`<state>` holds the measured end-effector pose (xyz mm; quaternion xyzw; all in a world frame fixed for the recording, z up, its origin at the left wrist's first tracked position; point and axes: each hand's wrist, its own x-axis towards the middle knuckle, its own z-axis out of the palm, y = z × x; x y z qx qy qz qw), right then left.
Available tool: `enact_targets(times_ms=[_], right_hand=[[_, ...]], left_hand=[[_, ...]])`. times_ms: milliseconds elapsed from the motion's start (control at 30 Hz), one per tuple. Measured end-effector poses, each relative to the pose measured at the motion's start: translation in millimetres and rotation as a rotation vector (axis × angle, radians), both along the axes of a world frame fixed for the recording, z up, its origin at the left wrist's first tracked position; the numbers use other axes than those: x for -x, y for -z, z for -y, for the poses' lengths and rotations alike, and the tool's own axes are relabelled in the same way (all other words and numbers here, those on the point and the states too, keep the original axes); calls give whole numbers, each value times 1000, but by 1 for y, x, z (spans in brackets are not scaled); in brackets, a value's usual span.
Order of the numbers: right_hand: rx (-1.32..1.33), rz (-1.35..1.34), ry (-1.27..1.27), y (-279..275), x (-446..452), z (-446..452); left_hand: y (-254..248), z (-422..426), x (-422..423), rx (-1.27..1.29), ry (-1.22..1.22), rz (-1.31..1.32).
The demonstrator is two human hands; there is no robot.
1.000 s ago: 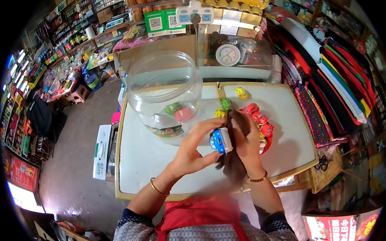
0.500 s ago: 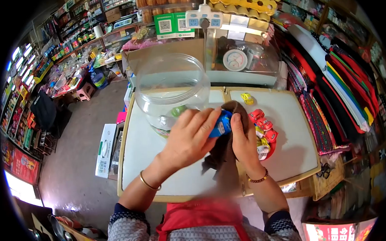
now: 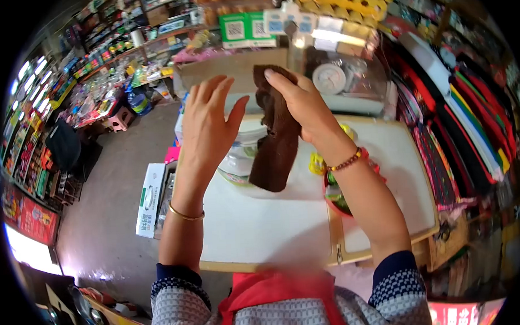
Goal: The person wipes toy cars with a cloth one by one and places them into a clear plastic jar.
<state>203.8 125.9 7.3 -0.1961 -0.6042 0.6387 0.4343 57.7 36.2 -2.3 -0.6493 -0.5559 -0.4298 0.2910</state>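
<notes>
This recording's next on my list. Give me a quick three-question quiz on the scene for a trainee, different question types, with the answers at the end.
1. Fill in the blank: The right hand grips a brown ____.
2. True or false: The left hand is open, its thumb apart from its fingers.
3. Multiple choice: What does the clear jar stand on?
A) the floor
B) the white table
C) a stool

Key: 1. cloth; 2. true; 3. B
</notes>
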Motion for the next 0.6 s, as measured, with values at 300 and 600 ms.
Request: enact_targets(times_ms=[300, 600], right_hand=[[88, 21, 202, 28, -160, 64], [428, 71, 913, 156, -263, 119]], left_hand=[[57, 0, -111, 202, 663, 289], [152, -8, -208, 627, 945, 346]])
